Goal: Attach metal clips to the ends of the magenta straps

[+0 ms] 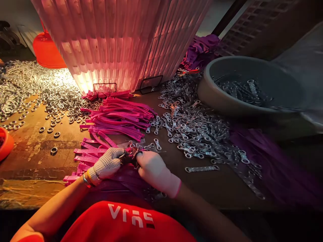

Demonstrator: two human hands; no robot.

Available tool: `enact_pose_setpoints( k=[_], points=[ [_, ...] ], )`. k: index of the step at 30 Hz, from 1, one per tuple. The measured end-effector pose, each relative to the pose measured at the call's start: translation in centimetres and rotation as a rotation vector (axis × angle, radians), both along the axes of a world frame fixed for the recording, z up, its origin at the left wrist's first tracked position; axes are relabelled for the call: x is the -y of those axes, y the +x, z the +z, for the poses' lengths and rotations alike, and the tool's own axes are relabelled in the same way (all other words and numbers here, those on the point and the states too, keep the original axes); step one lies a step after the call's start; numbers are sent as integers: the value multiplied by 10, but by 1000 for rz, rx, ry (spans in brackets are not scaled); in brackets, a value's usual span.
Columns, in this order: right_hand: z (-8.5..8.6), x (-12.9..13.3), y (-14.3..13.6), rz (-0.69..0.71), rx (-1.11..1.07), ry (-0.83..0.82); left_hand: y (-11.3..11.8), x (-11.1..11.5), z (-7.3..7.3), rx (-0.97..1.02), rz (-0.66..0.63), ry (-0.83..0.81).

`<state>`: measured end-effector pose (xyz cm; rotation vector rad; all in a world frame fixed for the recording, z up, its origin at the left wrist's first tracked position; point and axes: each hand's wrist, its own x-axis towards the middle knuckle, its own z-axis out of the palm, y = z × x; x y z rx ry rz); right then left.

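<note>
My left hand (108, 164), in a pale dotted work glove, is closed with thumb and fingers pinched together. Facing it, my right hand (155, 171) wears a plain pale glove and is closed too, its thumb tip dark. Both meet at a small dark piece (130, 158) between the fingertips; its exact kind is hidden, though a shiny metal edge shows by the left thumb. Pink straps (121, 117) lie in a stack just beyond the hands, and more strap ends (87, 158) stick out left of my left hand. Loose metal links (156, 144) lie close beyond my right hand.
Metal rings (60, 97) heap at the left under a red lamp (47, 50). Ribbed translucent panels (108, 43) stand at the back. Double-eyed metal links (196, 134) spread to the right, beside a grey basin (209, 90). An orange container (5, 144) sits at the left edge.
</note>
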<state>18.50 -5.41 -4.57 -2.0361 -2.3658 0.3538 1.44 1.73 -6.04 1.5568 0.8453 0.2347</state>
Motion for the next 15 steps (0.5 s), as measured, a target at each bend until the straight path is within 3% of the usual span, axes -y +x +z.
enact_pose_setpoints(
  k=[6, 10, 12, 15],
  points=[
    [-2, 11, 0, 114, 8, -18, -4, -12, 9, -92, -115, 212],
    [5, 15, 17, 56, -70, 1, -7, -22, 21, -117, 55, 132],
    [2, 9, 35, -87, -116, 52, -5, -21, 23, -79, 164, 4],
    [-16, -9, 66, -482, -15, -12, 4, -14, 22, -20, 197, -151]
  ],
)
